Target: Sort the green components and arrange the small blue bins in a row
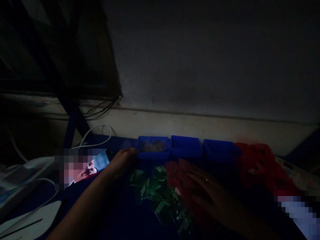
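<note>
My left hand [126,156] reaches to the left end of a blue plastic bin [152,155], its fingers together at the bin's corner. Small clear packets [155,146] lie inside that bin. My right hand [206,188] lies on a crumpled red plastic bag [178,171] with its fingers stretched out flat; a ring shows on one finger. Between my hands, several small clear bags with green pieces [160,195] are spread over the dark blue tabletop [117,213]. The scene is very dark, so the fingertips are hard to make out.
Two more blue bins, a middle one [186,154] and a right one [220,157], stand in the row by the wall. Another red bag [260,163] is heaped at the right. White cables [96,126] and a white board [32,216] are at the left.
</note>
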A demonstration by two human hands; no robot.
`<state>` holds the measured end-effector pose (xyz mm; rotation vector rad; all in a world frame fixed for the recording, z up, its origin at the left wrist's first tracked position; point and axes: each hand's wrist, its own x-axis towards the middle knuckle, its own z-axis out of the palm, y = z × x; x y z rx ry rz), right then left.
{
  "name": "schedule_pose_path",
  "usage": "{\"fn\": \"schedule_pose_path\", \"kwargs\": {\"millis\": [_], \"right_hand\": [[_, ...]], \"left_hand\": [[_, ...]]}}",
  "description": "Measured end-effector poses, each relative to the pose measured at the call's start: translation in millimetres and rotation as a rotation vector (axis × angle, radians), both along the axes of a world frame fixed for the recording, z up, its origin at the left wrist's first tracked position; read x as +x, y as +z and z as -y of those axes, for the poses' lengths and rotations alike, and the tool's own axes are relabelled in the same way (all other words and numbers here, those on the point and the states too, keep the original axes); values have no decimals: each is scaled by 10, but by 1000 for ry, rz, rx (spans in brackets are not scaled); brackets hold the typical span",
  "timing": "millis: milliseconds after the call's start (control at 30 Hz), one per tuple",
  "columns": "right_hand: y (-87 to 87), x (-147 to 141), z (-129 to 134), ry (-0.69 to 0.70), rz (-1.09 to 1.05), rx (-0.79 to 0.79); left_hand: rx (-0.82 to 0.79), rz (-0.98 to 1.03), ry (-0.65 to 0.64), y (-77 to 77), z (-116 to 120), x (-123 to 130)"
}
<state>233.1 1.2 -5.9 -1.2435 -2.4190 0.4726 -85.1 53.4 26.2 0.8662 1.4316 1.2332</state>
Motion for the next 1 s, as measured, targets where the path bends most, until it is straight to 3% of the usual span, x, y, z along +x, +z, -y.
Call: {"fn": "schedule_pose_path", "kwargs": {"millis": [433,667,833,1000], "right_hand": [[8,32,0,38,-17,12],[-24,52,6,20,-103,47],[176,6,-140,-97,-181,86],[389,-145,-521,-117,-22,37]], "left_hand": [[-44,295,-37,99,32,43],[21,382,-48,195,96,140],[37,396,-67,134,84,210],[44,410,-82,107,81,244]]}}
